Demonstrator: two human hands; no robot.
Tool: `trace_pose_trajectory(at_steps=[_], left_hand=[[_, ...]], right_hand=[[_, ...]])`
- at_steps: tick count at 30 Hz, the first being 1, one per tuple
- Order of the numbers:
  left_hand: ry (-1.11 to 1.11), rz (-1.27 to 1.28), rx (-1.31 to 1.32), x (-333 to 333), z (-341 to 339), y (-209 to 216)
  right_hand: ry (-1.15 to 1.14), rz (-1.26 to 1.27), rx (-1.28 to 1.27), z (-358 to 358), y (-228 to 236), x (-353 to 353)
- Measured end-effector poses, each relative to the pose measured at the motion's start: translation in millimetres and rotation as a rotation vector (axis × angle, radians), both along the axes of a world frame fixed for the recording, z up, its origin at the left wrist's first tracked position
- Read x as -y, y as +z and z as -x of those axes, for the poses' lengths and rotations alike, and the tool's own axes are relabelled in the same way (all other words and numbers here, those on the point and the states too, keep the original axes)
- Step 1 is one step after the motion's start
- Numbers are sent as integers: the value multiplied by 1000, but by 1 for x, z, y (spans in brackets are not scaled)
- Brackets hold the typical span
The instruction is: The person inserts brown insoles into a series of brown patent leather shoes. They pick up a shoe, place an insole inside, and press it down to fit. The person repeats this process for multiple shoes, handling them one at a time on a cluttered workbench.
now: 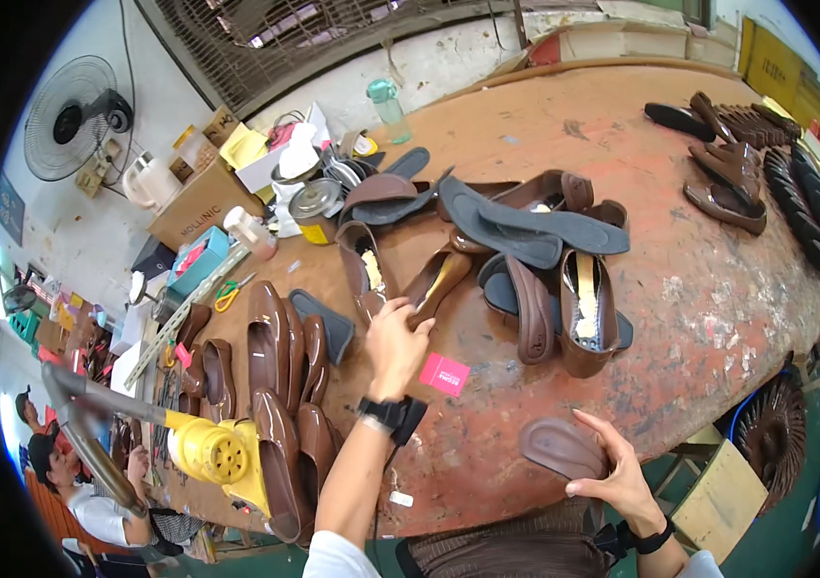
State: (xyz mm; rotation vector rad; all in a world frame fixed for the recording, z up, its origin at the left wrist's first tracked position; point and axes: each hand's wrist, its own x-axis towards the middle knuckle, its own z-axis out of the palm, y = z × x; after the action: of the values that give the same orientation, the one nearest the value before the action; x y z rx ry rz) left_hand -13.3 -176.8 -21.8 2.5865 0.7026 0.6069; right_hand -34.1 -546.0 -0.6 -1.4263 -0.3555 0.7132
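My left hand (396,349) reaches over the middle of the table. Its fingers are closed at the near edge of a glossy brown shoe (441,279) with a yellowish strip inside. Beside it, touching or nearly so, stands another brown shoe (360,252). Near the table's front edge my right hand (622,472) holds a brown insole (562,447) between thumb and fingers; its rounded end with an oval outline faces left. Farther right are a brown shoe (587,323) with a pale strip inside and a brown insole (529,313) leaning next to it. Dark grey insoles (535,222) lie across shoes behind.
Finished-looking brown shoes (275,347) crowd the left, beside a yellow machine-like fixture (222,453). A pink card (445,374) lies mid-table. Green-handled scissors (234,292), a tin (316,207) and a bottle (389,108) stand or lie farther back. Other people (92,491) are at far left.
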Motion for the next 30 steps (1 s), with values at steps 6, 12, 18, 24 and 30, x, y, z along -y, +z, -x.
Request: trace_pose_trajectory(at_steps=[6,12,18,24,30], left_hand=[[-17,182,-125,72,162,80],[-180,119,-240,84,286,16],[-102,153,80,84,312,-48],[-53,217,312,95,302,-71],[-12,217,364,98,301,-76]], right_hand=[[130,51,65,-17,-9,-20],[139,29,467,-28,9,-53],[597,219,1066,-10,16,-107],[729,-93,1230,53,-37,-161],[740,-119,1068,79,-60,-184]])
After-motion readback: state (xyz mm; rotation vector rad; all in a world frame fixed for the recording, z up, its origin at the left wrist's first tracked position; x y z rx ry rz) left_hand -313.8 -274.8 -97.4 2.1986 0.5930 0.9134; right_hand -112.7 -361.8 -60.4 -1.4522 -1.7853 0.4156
